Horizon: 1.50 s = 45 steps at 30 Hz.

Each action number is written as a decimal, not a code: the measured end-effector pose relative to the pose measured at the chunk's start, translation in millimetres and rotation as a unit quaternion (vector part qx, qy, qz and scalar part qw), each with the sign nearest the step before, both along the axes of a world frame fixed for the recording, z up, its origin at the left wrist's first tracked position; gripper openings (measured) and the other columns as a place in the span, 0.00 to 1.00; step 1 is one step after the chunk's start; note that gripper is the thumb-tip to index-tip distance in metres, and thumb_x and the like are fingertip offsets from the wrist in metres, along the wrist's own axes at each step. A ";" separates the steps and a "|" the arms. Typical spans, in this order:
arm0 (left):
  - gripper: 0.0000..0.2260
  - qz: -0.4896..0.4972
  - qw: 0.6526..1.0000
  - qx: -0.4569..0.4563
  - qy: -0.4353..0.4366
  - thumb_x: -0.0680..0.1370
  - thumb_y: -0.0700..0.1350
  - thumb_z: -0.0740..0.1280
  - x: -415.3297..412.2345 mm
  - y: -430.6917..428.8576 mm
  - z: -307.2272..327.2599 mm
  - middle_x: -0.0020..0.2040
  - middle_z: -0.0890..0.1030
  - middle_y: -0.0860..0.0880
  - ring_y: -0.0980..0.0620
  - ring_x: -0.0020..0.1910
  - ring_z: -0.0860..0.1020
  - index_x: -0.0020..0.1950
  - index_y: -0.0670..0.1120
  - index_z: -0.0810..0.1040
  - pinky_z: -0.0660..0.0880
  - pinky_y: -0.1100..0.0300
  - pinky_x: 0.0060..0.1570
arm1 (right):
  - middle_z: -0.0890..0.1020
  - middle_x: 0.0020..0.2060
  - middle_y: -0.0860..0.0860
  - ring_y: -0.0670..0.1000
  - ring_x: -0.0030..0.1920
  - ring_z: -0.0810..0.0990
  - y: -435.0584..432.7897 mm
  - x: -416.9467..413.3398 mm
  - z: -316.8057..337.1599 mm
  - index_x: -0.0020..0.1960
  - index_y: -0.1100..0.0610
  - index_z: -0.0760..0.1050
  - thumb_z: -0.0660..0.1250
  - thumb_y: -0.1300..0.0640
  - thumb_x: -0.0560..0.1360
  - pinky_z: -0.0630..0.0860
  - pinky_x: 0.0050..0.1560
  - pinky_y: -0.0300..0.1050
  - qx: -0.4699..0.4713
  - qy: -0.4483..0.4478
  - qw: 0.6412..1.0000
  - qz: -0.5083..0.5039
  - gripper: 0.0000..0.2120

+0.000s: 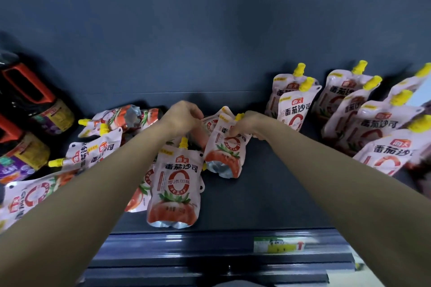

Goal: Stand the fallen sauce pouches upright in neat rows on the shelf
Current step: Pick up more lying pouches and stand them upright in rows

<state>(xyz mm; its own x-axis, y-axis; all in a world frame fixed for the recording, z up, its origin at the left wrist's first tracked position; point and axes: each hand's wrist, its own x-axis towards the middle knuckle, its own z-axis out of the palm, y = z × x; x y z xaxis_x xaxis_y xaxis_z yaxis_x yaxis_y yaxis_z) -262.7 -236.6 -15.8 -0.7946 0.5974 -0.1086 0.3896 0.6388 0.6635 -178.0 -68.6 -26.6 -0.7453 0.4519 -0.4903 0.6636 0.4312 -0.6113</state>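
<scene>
Two bare hands work over the middle of the dark shelf (256,193), forearms reaching in from the lower corners.

Left hand (184,115): fingers curled downward, just beside the top of a rear pouch (211,122); whether they grip it cannot be told.

Right hand (247,124): fingers pinching the top edge of a tilted pouch (225,149), close to its yellow spout. The pouch leans with its silver base toward the camera; contact between base and shelf is unclear.

One front pouch (176,182): upright between the two forearms, near the front edge of the shelf, label facing the camera, yellow spout up.

Several fallen pouches (93,154): lying flat and overlapping on the left part of the shelf, spouts pointing left.

Many upright pouches (377,137): standing in rows on the right part of the shelf, spouts up, well apart from the hands.

Two dark bottles (35,105) with red handles: far left.

One price label (277,244): on the shelf's front rail.
</scene>
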 end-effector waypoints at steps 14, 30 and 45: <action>0.11 -0.059 0.998 -0.009 0.013 0.74 0.40 0.67 -16.0 15.8 -14.1 0.54 0.81 0.44 0.46 0.52 0.79 0.56 0.43 0.79 0.76 0.49 0.55 | 0.83 0.43 0.55 0.54 0.43 0.83 -18.1 8.9 46.2 0.45 0.62 0.76 0.76 0.60 0.67 0.81 0.45 0.44 0.079 0.049 0.994 0.051 0.12; 0.28 -0.066 0.976 -0.196 0.063 0.70 0.54 0.69 -10.7 87.2 -25.8 0.66 0.69 0.39 0.38 0.65 0.68 0.66 0.45 0.66 0.70 0.46 0.61 | 0.77 0.34 0.53 0.53 0.39 0.75 -7.4 81.5 97.8 0.39 0.61 0.75 0.78 0.60 0.64 0.68 0.30 0.38 0.258 0.019 0.964 0.063 0.11; 0.13 0.018 0.993 0.043 -0.105 0.67 0.43 0.75 11.0 85.8 11.0 0.45 0.83 0.41 0.44 0.42 0.82 0.47 0.39 0.78 0.78 0.53 0.44 | 0.83 0.51 0.58 0.58 0.53 0.80 41.7 114.0 110.7 0.57 0.60 0.80 0.74 0.54 0.68 0.74 0.47 0.41 0.369 -0.023 0.927 0.069 0.19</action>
